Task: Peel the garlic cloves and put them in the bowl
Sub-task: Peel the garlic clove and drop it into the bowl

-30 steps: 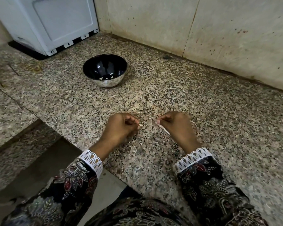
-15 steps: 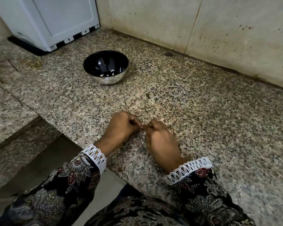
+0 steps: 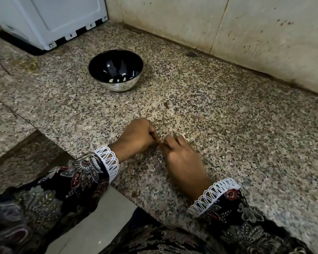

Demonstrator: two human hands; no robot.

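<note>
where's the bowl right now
In the head view, the shiny steel bowl with a dark inside sits on the speckled granite counter, upper left of centre, beyond both hands and near the white appliance.

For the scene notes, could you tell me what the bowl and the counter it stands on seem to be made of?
The bowl looks like polished metal, probably steel: its outer wall mirrors the speckled counter, and its dark inside shows sharp bright glints. The counter looks like polished granite or a similar stone: fine black, grey and pinkish grains throughout, a faint sheen, and a thin seam line at the left.
</note>
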